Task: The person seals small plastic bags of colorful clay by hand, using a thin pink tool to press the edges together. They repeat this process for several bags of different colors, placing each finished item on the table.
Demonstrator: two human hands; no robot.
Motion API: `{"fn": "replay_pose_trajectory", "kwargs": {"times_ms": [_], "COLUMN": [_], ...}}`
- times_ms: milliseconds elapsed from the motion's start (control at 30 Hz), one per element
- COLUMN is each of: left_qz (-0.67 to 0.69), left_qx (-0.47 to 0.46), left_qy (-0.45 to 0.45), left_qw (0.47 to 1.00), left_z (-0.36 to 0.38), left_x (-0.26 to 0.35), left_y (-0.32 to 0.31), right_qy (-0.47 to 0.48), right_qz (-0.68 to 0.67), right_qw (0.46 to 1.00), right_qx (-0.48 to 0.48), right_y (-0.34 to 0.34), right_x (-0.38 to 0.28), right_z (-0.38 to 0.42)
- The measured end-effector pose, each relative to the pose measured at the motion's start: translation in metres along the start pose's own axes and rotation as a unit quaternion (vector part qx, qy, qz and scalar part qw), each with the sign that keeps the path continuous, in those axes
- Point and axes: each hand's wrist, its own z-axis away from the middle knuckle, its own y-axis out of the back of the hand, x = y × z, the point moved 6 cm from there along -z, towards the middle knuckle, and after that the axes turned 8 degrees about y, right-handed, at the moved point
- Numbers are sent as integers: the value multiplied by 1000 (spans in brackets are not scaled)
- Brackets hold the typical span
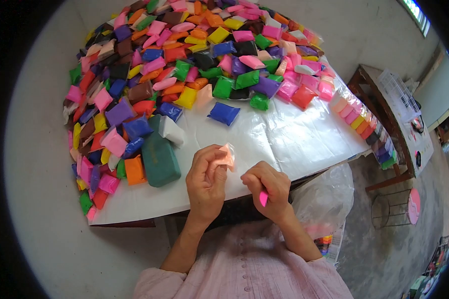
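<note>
My left hand [206,175] is closed on a small peach packet [227,157] in clear wrap, whose end sticks out past the fingertips. To its right, my right hand [268,187] is curled round a bright pink item [263,198]; only one end of it shows below the fingers. The two hands are apart, near the front edge of the table. Beyond them a blue packet [224,114] lies on the white sheet. A green block [160,152] and a white packet [171,130] are left of my left hand.
A large heap of coloured packets [174,60] covers the back and left of the table [284,144]. Stacked packets [356,122] line the right edge. A clear plastic bag [329,199] hangs below at right, near a wire-framed stool [396,208] and a side table [384,94].
</note>
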Motion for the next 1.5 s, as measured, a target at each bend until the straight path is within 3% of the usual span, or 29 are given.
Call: {"fn": "replay_pose_trajectory", "kwargs": {"times_ms": [167,367,467,767,967,1300,1400,1500], "left_qz": [-8,-32,-37,-7,-34,-126,-100,90], "left_qx": [-3,-11,-12,6,19,20,2,125], "left_qy": [9,16,20,6,-16,-72,-55,44], "left_qw": [1000,999,999,1000,999,989,993,987], "left_z": [0,-2,-2,-2,-2,-2,-1,-4], "left_x": [-1,1,1,3,2,1,3,-16], "left_y": [0,1,0,-1,-1,-2,-2,20], "right_qy": [-126,-117,-134,-184,-188,-74,-79,-102], "right_qz": [28,23,12,-35,-52,45,78,57], "right_qw": [992,993,990,981,981,980,964,962], "right_qx": [-11,-18,29,39,14,-180,-243,-247], "right_y": [-8,-11,-11,-9,-9,-17,-17,7], "right_x": [2,3,5,12,10,11,12,4], "right_z": [-9,-7,-5,1,-2,-16,-15,-23]}}
